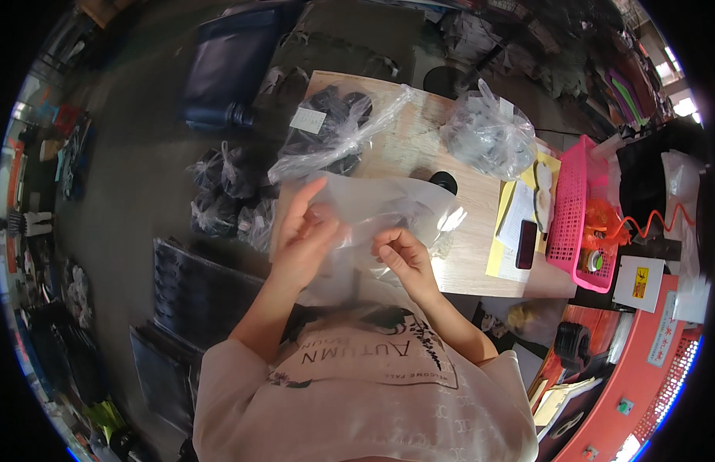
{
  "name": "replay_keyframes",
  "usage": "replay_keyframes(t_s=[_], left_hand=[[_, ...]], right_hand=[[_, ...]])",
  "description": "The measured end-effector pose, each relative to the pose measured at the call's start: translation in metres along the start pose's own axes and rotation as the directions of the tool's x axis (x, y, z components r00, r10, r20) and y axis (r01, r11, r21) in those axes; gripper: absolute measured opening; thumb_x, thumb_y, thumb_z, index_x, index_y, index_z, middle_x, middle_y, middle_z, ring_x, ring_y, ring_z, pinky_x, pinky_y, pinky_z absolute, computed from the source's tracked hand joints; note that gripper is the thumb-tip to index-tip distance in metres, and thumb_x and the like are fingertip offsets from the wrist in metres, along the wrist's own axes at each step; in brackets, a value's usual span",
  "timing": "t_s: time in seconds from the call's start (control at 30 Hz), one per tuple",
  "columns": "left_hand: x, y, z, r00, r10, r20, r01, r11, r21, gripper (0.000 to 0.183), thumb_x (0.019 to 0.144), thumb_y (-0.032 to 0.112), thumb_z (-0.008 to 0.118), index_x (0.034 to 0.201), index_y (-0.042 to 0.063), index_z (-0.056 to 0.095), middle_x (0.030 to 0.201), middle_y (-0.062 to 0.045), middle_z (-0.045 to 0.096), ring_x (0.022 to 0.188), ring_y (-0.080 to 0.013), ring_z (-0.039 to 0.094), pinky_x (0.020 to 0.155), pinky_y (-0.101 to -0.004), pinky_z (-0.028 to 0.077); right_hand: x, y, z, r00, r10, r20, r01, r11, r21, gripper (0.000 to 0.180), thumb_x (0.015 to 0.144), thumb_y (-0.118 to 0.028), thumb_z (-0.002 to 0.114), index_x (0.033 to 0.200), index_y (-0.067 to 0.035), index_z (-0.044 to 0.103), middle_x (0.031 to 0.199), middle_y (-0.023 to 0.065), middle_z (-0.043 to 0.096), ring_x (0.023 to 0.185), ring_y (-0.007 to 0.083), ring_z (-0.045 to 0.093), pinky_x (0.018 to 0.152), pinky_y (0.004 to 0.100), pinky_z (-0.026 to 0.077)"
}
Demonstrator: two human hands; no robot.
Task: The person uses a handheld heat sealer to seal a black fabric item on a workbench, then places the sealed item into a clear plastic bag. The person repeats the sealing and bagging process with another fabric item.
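Observation:
A clear plastic bag [380,193] spreads in front of my chest, over the near part of a wooden table. My left hand [308,234] is at the bag's left side with its index finger raised. Its other fingers are blurred, and whether they grip the film is unclear. At the lower right of the bag, my right hand [406,260] has curled fingers and its thumb against the film, pinching it. Through the bag, the things behind show only faintly. Just past its far edge a small black round object [443,182] sits on the tabletop [473,231].
Filled plastic bags of dark parts [334,127] and of pale parts [490,136] stand on the table's far side. To the right are papers [510,216], a phone [526,245] and a pink basket [570,202]. Several tied bags [219,213] lie left, near dark crates [201,289].

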State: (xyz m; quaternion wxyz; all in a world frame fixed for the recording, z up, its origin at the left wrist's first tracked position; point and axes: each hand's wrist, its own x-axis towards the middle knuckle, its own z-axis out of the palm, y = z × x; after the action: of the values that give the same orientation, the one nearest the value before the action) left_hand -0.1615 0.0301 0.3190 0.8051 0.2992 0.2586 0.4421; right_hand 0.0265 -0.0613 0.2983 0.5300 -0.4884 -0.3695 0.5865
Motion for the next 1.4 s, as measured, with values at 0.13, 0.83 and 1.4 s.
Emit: replay_keyframes(t_s=[0.13, 0.83, 1.4], left_hand=[[-0.004, -0.005, 0.007, 0.999, -0.014, -0.049, 0.025, 0.975, 0.221, 0.064, 0.089, -0.004, 0.063, 0.146, 0.007, 0.037, 0.101, -0.007, 0.065, 0.097, -0.0131, 0.064, 0.087, -0.0287, 0.053], [-0.019, -0.033, 0.018, 0.976, -0.200, 0.087, 0.171, 0.949, 0.263, 0.049, 0.085, 0.011, 0.075, 0.129, 0.005, 0.053, 0.088, 0.001, 0.060, 0.083, -0.0060, 0.058, 0.075, -0.0206, 0.047], [-0.011, -0.008, -0.044, 0.997, 0.072, -0.004, -0.026, 0.416, 0.909, 0.035, 0.080, 0.002, 0.072, 0.115, 0.006, 0.065, 0.071, 0.002, 0.057, 0.062, -0.0052, 0.052, 0.056, -0.0232, 0.042]], right_hand=[[-0.004, -0.007, 0.006, 0.997, -0.080, 0.026, 0.082, 0.988, -0.134, 0.022, 0.092, -0.015, 0.067, 0.108, -0.003, 0.056, 0.097, 0.0019, 0.058, 0.088, 0.0102, 0.057, 0.081, 0.0255, 0.047], [-0.028, -0.001, 0.003, 0.994, -0.104, -0.042, 0.087, 0.952, -0.294, 0.028, 0.083, -0.003, 0.075, 0.103, -0.001, 0.056, 0.091, 0.0029, 0.063, 0.079, 0.0097, 0.062, 0.066, 0.0226, 0.054], [-0.018, -0.018, -0.028, 0.980, 0.067, -0.185, 0.030, 0.878, 0.477, 0.011, 0.097, -0.013, 0.059, 0.089, -0.006, 0.060, 0.095, 0.0093, 0.068, 0.088, 0.0210, 0.069, 0.073, 0.0334, 0.059]])
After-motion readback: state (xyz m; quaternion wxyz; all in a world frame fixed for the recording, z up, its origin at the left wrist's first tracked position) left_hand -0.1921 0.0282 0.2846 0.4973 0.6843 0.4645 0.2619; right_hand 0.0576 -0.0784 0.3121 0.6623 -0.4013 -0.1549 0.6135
